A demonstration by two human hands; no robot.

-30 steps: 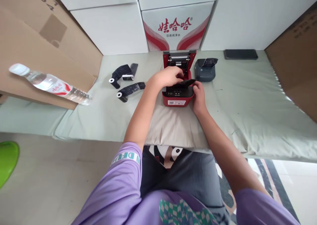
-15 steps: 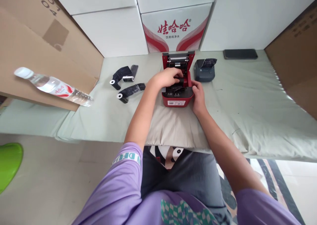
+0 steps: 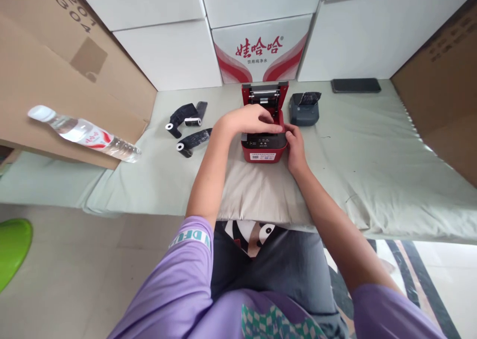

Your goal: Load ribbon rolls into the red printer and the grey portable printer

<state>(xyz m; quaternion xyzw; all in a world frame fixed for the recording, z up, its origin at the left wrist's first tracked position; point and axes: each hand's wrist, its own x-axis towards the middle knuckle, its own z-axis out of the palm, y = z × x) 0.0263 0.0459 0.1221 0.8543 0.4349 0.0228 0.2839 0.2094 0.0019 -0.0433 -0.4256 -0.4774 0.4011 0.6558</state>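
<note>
The red printer (image 3: pixel 264 147) sits lid-up on the table's cushion (image 3: pixel 261 190). Left hand (image 3: pixel 248 119) lies flat over its open bay, right hand (image 3: pixel 294 145) grips its side; rigid, light-looking plastic, best held by the body.

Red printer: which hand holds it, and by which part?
The right hand grips the red printer at its right side; the left hand rests over its open top.

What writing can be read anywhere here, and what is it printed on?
"娃哈哈" in red, smaller "饮用纯净水" beneath: white carton behind the red printer.
"304", with digits above cut off: brown cardboard box, upper left.
"DFU", partly hidden: purple sleeve.
Red printer's front sticker: too small.
Water bottle label: blurred.
</note>
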